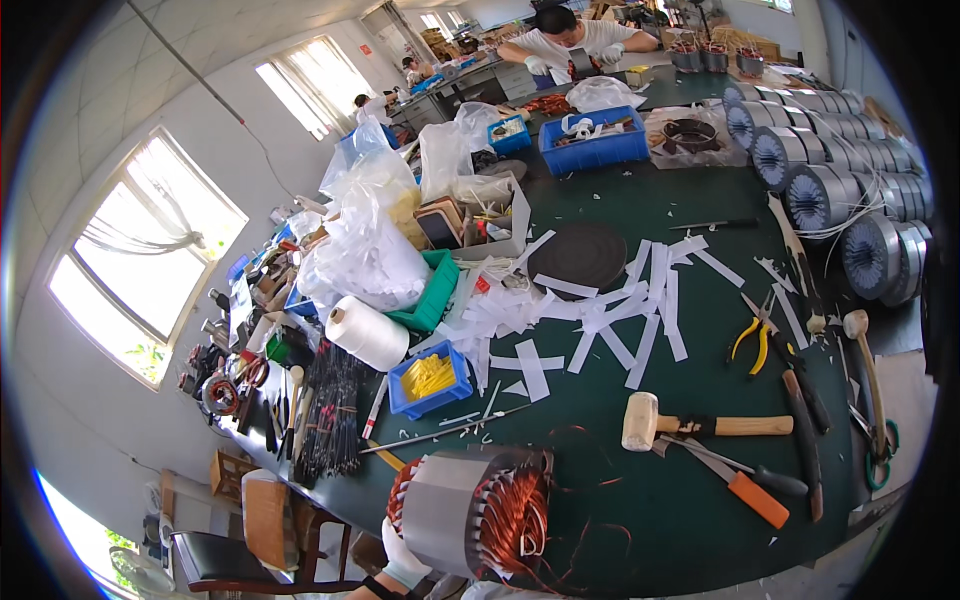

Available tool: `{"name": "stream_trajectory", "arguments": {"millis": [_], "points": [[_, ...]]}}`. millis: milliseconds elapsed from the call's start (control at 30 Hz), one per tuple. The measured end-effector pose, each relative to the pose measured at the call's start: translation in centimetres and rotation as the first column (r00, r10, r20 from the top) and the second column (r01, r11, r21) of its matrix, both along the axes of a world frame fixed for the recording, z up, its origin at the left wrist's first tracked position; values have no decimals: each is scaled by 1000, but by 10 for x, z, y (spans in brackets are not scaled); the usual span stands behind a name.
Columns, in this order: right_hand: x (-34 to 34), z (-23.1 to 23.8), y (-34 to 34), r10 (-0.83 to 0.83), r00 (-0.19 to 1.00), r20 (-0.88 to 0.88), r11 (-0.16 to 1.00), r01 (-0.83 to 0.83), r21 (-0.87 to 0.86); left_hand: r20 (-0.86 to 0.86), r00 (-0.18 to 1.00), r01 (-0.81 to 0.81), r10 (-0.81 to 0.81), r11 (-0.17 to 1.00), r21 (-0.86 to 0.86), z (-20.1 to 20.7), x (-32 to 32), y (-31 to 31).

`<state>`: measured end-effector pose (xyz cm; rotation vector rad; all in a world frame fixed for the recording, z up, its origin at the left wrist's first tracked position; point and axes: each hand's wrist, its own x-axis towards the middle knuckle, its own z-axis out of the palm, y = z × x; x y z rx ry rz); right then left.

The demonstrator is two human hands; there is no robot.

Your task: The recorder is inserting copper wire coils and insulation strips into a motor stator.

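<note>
A motor stator (445,510) with a grey laminated core lies on its side at the near edge of the green table. Copper windings (508,515) bulge from its right end, and loose copper wires trail rightward. My left hand (402,558), in a white glove, grips the stator's lower left side; its fingers are partly hidden behind the core. My right hand does not show. Right of the stator lie a wooden-handled mallet (640,422), an orange-handled blade (757,499) and a dark-handled screwdriver (780,482).
Beyond the stator are a blue bin of yellow sleeves (430,400), a white thread cone (367,334), scattered white paper strips (600,315) and yellow pliers (756,335). Stacked stator cores (870,255) line the right. Another person (580,45) works at the far end.
</note>
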<state>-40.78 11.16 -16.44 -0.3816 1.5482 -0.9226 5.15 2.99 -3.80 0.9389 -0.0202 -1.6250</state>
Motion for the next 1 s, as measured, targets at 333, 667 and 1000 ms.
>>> {"name": "stream_trajectory", "arguments": {"millis": [333,667,1000], "points": [[30,14,12,-60,997,-51,998,61,15,967,240,395,85,901,-178,-103,64,9],[68,26,45,-149,983,-108,989,151,2,672,-441,738,595,666,-105,32,-1,10],[95,20,97,-230,962,-147,973,229,-22,670,-412,753,618,645,-132,26,6,6]]}}
